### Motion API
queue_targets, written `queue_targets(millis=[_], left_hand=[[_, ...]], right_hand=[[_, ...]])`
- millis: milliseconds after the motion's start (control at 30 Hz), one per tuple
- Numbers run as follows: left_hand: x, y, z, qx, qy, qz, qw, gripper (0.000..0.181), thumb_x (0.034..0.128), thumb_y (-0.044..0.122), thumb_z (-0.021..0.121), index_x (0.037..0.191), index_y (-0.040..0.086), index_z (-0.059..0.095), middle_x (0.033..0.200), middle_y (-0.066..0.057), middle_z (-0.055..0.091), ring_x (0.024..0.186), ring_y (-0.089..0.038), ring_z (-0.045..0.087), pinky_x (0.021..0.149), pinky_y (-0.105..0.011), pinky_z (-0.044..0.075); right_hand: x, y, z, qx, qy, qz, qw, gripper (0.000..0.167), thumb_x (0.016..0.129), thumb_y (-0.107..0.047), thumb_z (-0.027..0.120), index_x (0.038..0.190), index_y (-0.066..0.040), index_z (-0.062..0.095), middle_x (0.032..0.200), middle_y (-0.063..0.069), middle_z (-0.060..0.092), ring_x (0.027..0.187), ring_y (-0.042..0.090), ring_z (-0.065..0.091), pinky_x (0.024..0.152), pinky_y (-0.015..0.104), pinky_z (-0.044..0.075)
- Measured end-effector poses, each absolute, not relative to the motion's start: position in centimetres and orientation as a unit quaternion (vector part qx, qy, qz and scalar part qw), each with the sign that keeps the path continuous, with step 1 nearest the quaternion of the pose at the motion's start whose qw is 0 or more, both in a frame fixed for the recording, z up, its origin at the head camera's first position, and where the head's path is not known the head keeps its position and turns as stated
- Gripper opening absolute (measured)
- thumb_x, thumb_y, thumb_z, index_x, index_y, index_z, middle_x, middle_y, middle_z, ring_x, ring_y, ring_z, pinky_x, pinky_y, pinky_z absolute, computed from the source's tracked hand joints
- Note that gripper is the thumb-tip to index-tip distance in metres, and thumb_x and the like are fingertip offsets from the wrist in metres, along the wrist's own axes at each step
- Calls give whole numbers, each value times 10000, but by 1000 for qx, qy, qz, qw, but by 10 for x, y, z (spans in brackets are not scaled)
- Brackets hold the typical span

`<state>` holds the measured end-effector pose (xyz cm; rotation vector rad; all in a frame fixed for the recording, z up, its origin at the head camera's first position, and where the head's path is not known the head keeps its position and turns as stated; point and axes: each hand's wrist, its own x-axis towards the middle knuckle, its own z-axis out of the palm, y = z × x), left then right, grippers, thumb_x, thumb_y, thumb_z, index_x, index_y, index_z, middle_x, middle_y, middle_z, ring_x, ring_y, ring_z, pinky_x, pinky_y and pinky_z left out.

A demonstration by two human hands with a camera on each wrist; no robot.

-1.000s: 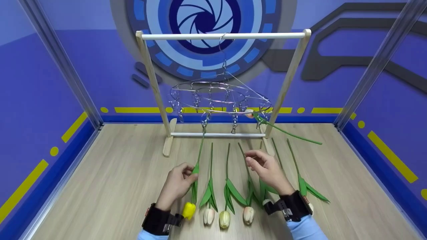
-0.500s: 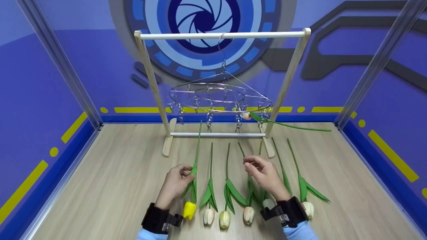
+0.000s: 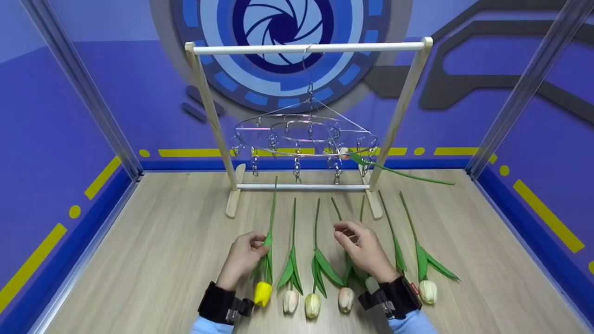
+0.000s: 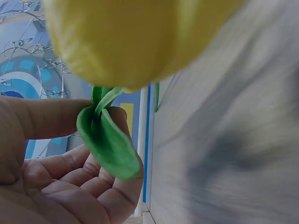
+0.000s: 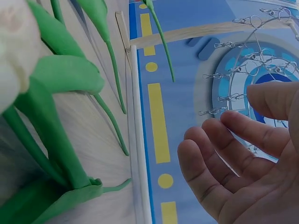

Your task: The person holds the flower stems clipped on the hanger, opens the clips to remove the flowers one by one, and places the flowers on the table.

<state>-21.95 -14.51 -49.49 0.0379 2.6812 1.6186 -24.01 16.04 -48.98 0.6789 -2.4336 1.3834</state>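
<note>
My left hand (image 3: 245, 253) pinches the green stem and leaves of a yellow tulip (image 3: 263, 294) between thumb and fingers. The bloom points toward me and the stem runs away toward the rack. In the left wrist view the yellow bloom (image 4: 140, 37) fills the top, with a green leaf (image 4: 110, 144) beside my fingers. My right hand (image 3: 364, 246) hovers over the tulips at right, fingers loosely bent, holding nothing. Beyond both hands, a round metal clip hanger (image 3: 306, 154) hangs from a rack; a pink-white tulip (image 3: 355, 158) is attached at its right side, stem sticking out rightward.
Several tulips lie in a row on the table (image 3: 167, 260), including a pale pink one (image 3: 291, 301), a yellow-green one (image 3: 313, 305) and a white one (image 3: 428, 292) at far right. The wooden rack (image 3: 211, 106) stands behind them, near the back wall.
The yellow tulip's stem tip has come away from a hanger clip and dropped lower, toward me. The hanger sways with its attached tulip. My right hand has shifted slightly left and nearer.
</note>
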Motion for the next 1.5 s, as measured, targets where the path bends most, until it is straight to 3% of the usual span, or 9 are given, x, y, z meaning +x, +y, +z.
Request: queue_targets(millis=[833,1100,1500], left_hand=[[-221,-144,-509,-17,877,478,45,255,905,3,714,1151,-58,686,906,-74,636,827,-188,583,743,-338,495],[-222,-146,-512,-21,878,474,63,288,879,-14,694,1164,-52,686,866,-49,608,756,-167,541,670,-290,455],[-220,-149,-511,-31,885,459,67,249,868,25,716,1107,-38,688,921,-93,638,811,-209,582,698,-343,504]], right_hand=[[-239,157,-491,234,-839,481,105,178,1024,-108,641,1166,-27,712,1067,76,713,932,216,678,794,323,561],[-240,157,-494,248,-842,466,113,161,1016,-104,654,1149,-37,714,1049,58,703,901,214,678,765,324,565],[-240,157,-494,247,-843,469,94,158,1019,-112,656,1143,-34,716,1064,79,694,903,232,670,769,296,551]])
